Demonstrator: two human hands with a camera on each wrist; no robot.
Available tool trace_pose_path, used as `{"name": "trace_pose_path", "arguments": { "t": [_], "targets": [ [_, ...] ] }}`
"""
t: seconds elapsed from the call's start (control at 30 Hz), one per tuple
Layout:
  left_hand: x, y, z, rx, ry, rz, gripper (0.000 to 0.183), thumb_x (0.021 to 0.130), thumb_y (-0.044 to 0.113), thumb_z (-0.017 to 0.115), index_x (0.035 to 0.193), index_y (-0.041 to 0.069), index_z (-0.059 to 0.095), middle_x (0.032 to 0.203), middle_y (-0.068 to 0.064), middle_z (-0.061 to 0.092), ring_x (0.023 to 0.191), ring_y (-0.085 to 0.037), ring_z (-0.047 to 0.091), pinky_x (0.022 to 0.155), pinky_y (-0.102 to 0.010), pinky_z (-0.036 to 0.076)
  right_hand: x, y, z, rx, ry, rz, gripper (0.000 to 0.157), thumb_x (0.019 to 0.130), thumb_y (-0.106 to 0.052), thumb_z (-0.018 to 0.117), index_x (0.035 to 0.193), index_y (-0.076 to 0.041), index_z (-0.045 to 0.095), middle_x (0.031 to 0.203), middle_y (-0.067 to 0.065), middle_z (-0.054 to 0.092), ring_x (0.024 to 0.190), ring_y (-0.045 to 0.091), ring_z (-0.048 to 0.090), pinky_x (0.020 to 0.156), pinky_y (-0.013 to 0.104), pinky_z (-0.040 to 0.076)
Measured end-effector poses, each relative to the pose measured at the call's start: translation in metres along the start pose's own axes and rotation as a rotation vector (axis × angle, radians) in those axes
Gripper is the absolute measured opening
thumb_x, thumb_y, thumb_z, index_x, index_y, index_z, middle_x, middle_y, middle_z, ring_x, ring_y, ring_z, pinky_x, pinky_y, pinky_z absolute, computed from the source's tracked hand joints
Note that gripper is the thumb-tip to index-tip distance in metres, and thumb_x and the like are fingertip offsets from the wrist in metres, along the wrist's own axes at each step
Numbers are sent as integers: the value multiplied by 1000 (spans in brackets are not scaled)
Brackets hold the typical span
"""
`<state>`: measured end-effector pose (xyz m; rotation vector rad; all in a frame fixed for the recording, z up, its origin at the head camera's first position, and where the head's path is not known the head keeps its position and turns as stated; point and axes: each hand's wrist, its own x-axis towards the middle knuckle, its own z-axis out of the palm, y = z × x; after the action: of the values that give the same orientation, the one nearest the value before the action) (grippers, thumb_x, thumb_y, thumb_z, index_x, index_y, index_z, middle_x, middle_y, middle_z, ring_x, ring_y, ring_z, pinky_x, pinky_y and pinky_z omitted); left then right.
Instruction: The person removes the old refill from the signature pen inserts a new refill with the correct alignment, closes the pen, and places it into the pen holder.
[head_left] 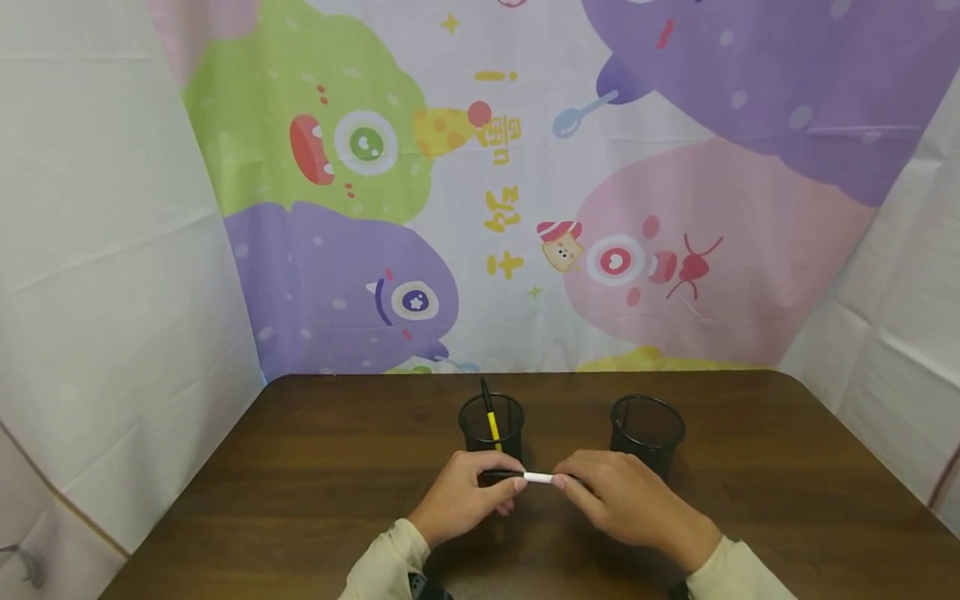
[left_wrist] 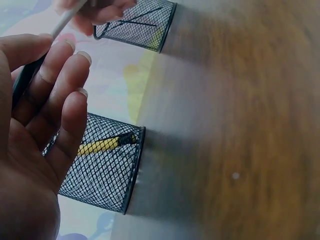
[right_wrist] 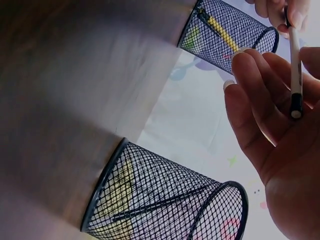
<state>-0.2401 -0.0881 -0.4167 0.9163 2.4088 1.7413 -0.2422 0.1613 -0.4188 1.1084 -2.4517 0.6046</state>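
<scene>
A slim pen with a white barrel [head_left: 538, 477] and black ends lies level between both hands. My left hand [head_left: 465, 492] pinches its black part between thumb and fingers. On the other side, my right hand [head_left: 633, 507] grips the white barrel near its end; the right wrist view shows the black-tipped end [right_wrist: 296, 106] against the palm side. Just beyond the left hand stands a black mesh pen cup [head_left: 469, 437] with a yellow-and-black pen [head_left: 492, 421] leaning in it. Behind the right hand is a second mesh pen cup [head_left: 660, 457], its lower part partly hidden.
Both cups stand upright on a dark brown wooden table [head_left: 337, 467], spaced apart. A cartoon-printed cloth [head_left: 517, 333] hangs behind the table's far edge. White cloth walls [head_left: 112, 250] rise at the sides.
</scene>
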Motion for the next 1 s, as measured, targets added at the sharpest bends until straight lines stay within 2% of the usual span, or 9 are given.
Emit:
{"name": "trace_pose_path", "arguments": {
  "t": [0.23,0.43,0.77,1.0],
  "targets": [
    [-2,-2,1,-9,2,-7,7,95,8,70,100,4,73,80,-23,69,61,-20,69,60,-40,60,-1,-2,3,3,-19,10,16,103,-27,58,93,-21,70,82,-20,56,65,-4,47,58,21,46],
    [-2,0,1,-19,3,-3,7,94,7,70,99,4,73,79,-24,69,61,-20,69,59,-36,60,0,-4,2,9,-12,19,13,102,-25,61,94,-20,68,82,-20,55,64,-3,47,58,20,46],
    [0,2,2,1,11,-12,7,95,8,70,100,4,72,76,-21,69,61,-18,68,61,-42,60,1,-6,-2,38,-34,61,4,99,-25,66,97,-23,64,81,-20,54,63,-3,47,57,20,44],
    [0,1,2,-8,5,-2,7,95,9,69,100,4,72,75,-21,69,61,-17,68,60,-43,60,0,-5,-1,27,-22,60,11,96,-24,69,98,-24,59,77,-20,51,60,-3,46,55,19,42]
  ]
}}
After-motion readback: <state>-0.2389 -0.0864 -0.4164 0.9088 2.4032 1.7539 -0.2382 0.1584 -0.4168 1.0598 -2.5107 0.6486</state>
